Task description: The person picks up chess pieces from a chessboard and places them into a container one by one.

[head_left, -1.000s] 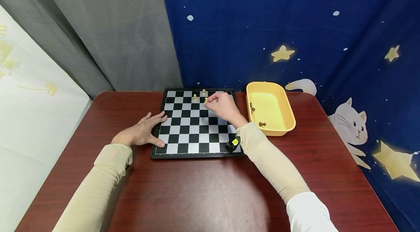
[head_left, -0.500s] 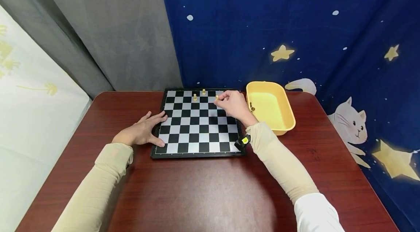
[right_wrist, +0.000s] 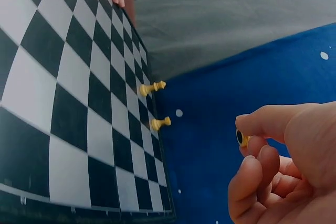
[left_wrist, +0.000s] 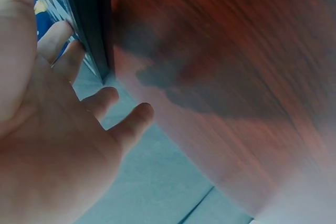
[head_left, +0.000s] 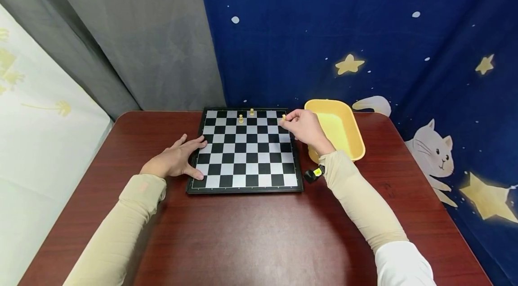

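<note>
A black-and-white chessboard lies on the table, its squares bordered by a black frame. Spread fingers of my left hand rest on the board's left edge. Over the far right corner, my right hand pinches a small cream-yellow chess piece between thumb and fingers; the right wrist view shows the dark underside of the piece raised off the board. Two more cream-yellow chess pieces stand near the far edge: one on the back row and a taller one in front of it.
A yellow plastic basket stands right of the board, partly covered by my right hand and forearm. A blue curtain with stars and a grey curtain hang behind the reddish-brown table.
My right hand has moved right, carrying the pinched chess piece from the far middle of the board to its far right corner. The left hand and both standing pieces have stayed put.
</note>
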### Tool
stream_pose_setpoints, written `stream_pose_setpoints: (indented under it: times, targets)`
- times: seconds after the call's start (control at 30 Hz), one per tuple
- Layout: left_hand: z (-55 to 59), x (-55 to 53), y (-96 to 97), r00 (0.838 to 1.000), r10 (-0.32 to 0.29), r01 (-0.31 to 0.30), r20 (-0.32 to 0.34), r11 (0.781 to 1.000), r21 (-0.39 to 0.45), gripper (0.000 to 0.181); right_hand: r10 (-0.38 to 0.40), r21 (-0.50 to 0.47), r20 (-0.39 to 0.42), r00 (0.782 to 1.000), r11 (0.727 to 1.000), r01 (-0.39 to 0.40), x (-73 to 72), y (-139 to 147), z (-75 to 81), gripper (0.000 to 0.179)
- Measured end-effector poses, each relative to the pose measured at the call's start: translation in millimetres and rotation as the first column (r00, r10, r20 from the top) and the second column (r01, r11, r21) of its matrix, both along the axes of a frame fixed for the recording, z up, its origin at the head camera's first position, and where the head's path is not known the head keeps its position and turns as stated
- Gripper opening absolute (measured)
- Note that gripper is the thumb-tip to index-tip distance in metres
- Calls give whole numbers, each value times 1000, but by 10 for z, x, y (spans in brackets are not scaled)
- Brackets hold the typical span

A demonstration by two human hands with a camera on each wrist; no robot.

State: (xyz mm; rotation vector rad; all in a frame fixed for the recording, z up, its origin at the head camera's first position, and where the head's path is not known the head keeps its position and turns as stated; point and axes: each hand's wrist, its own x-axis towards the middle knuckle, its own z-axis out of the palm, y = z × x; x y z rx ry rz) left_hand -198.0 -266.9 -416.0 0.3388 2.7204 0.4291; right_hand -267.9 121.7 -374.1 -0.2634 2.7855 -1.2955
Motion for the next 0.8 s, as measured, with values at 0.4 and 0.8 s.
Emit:
stream_pose_setpoints:
  times: [0.4, 0.8]
  targets:
    - [5, -23, 38, 1000, -1, -1, -31, 998, -64, 116, -47, 36, -46, 998, 998, 49, -11, 330, -26, 29]
    - [4, -24, 32, 1000, -7, 5, -18, 998, -64, 115, -66, 55, -19, 998, 996, 67, -6, 578, -42, 32]
